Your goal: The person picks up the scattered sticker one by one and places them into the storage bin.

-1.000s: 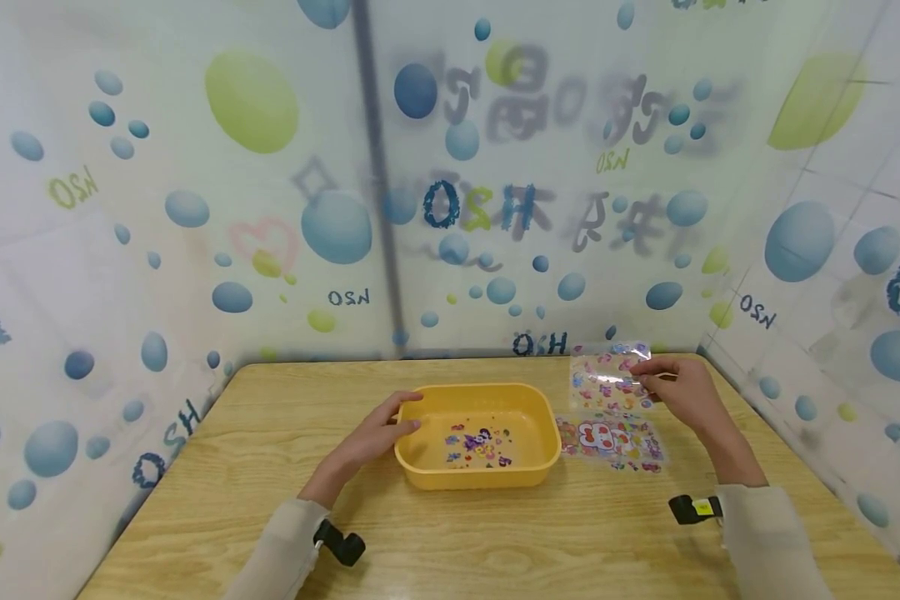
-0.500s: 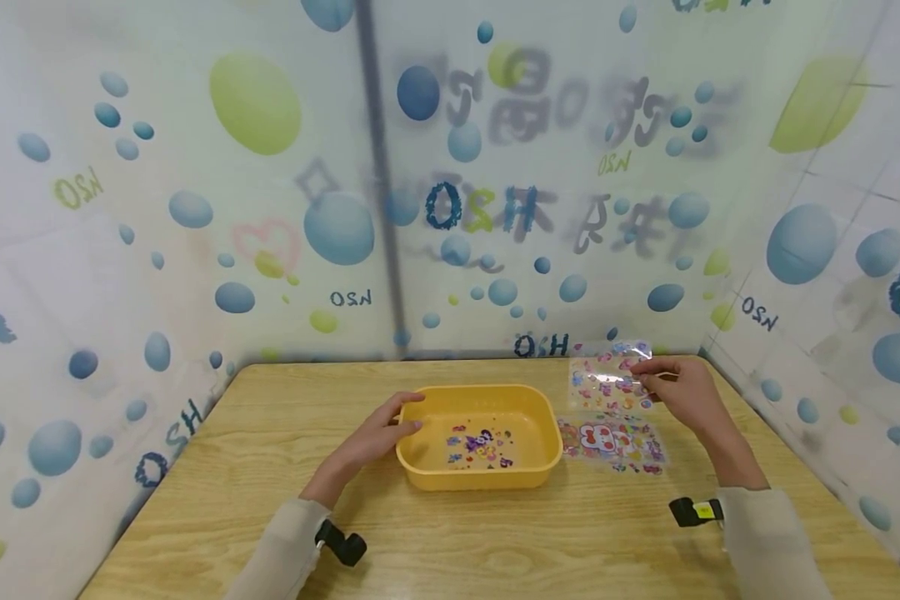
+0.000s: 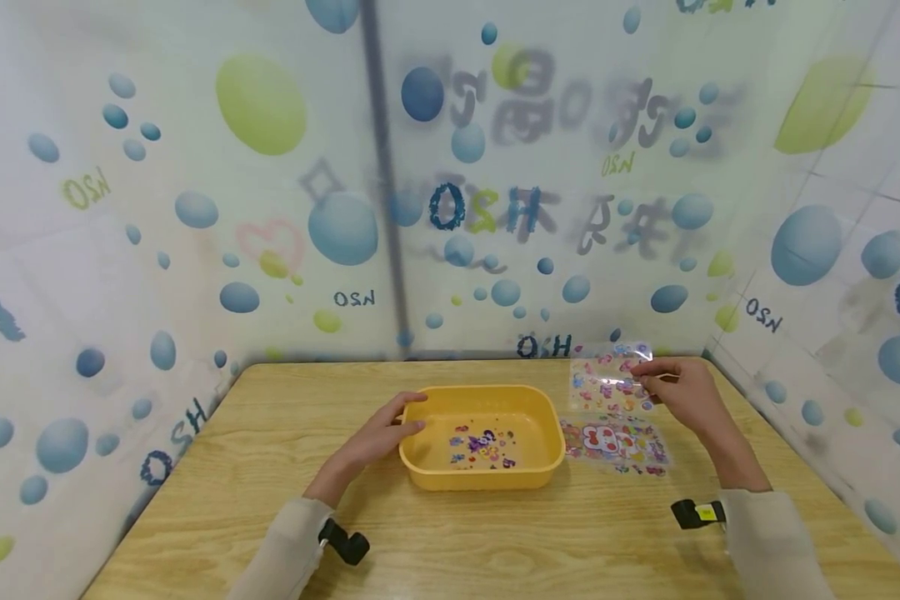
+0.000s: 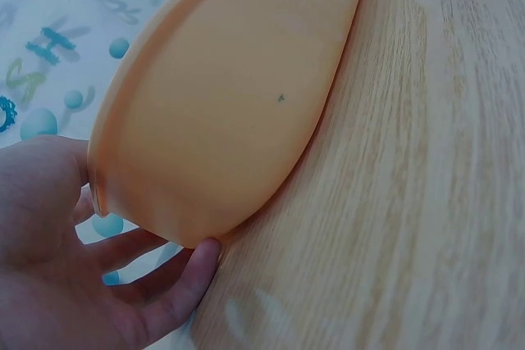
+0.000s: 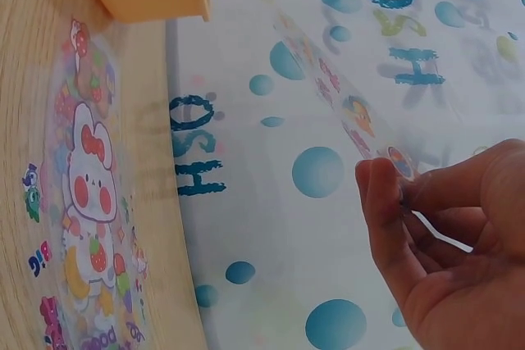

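Hands apart: left [image 3: 378, 437] grips yellow tub [image 3: 483, 477], right [image 3: 682, 392] pinches sticker sheet [image 3: 606, 385].

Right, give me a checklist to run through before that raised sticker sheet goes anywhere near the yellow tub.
1. Right hand pinches raised sticker sheet at one edge: ok.
2. Sheet lifted off the table: ok.
3. Left hand holds yellow tub by its left rim: ok.
4. Tub floor has room beside the sheet inside: ok.
5. Bunny sticker sheet lies flat right of the tub: ok.
6. Firmness of the pinch grip: cannot tell.
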The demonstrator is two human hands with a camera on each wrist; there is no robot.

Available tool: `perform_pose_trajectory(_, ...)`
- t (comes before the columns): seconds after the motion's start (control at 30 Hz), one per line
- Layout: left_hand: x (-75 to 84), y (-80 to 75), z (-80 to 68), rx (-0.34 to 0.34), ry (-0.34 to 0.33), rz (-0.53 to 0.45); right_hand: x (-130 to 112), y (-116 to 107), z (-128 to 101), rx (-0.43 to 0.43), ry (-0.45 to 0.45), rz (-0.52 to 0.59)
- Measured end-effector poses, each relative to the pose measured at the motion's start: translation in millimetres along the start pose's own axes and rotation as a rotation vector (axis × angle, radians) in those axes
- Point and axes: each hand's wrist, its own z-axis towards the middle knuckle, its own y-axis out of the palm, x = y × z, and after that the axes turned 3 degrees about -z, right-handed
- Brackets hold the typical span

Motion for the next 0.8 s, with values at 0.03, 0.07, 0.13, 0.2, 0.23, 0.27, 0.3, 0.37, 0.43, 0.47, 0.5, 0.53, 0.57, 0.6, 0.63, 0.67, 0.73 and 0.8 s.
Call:
perform_pose_trajectory(0.03,0.5,0.0,0.3,0.002,0.000,0.001,-0.1,0.1,0.1,0.000,0.003,-0.002)
perform_pose_trajectory(0.07,0.7,0.0,0.7,0.002,0.001,0.001,-0.3,0.2,0.2,-0.001,0.005,-0.004)
perform_pose_trajectory(0.13,0.9,-0.2,1.4,0.003,-0.004,-0.004,-0.6,0.4,0.6,-0.002,0.008,-0.007)
perform_pose_trajectory(0.2,-0.1,-0.6,2.1,0.001,0.002,0.001,-0.7,0.8,0.9,-0.002,0.010,-0.011)
perform_pose_trajectory(0.23,-0.4,-0.6,2.3,0.001,0.000,-0.002,-0.7,0.9,1.0,-0.002,0.011,-0.014)
perform_pose_trajectory(0.27,-0.9,-0.7,2.4,0.000,0.003,0.000,-0.8,1.1,1.0,-0.003,0.012,-0.014)
perform_pose_trajectory(0.3,-1.6,-0.8,2.6,-0.003,0.005,0.004,-1.0,1.2,0.9,-0.004,0.014,-0.016)
perform_pose_trajectory(0.37,-2.2,-0.5,2.3,0.000,0.005,0.005,-1.7,1.4,0.5,-0.006,0.019,-0.018)
perform_pose_trajectory(0.43,-2.2,0.1,2.0,0.005,0.002,0.001,-2.7,1.5,-0.1,-0.008,0.022,-0.017)
perform_pose_trajectory(0.47,-2.1,0.5,1.7,0.007,0.002,-0.002,-3.2,1.4,-0.4,-0.009,0.024,-0.017)
perform_pose_trajectory(0.5,-1.8,0.8,1.6,0.008,0.000,-0.004,-3.8,1.3,-0.7,-0.010,0.025,-0.018)
perform_pose_trajectory(0.53,-1.6,1.2,1.4,0.011,-0.002,-0.008,-4.3,1.3,-0.9,-0.011,0.024,-0.018)
perform_pose_trajectory(0.57,-1.7,1.2,1.3,0.011,-0.001,-0.009,-4.8,1.3,-1.2,-0.011,0.022,-0.016)
perform_pose_trajectory(0.6,-1.7,1.3,1.4,0.011,-0.001,-0.010,-5.1,1.3,-1.3,-0.011,0.019,-0.014)
perform_pose_trajectory(0.63,-1.7,1.4,1.6,0.010,-0.001,-0.010,-5.5,1.2,-1.6,-0.013,0.017,-0.012)
perform_pose_trajectory(0.67,-1.8,1.4,1.5,0.010,0.000,-0.009,-5.8,1.1,-1.9,-0.013,0.015,-0.010)
perform_pose_trajectory(0.73,-2.3,1.4,1.8,0.009,-0.001,-0.009,-6.6,1.1,-2.4,-0.014,0.009,-0.007)
perform_pose_trajectory(0.8,-1.8,1.4,1.4,0.009,0.003,-0.004,-7.4,0.8,-2.8,-0.015,0.007,-0.006)
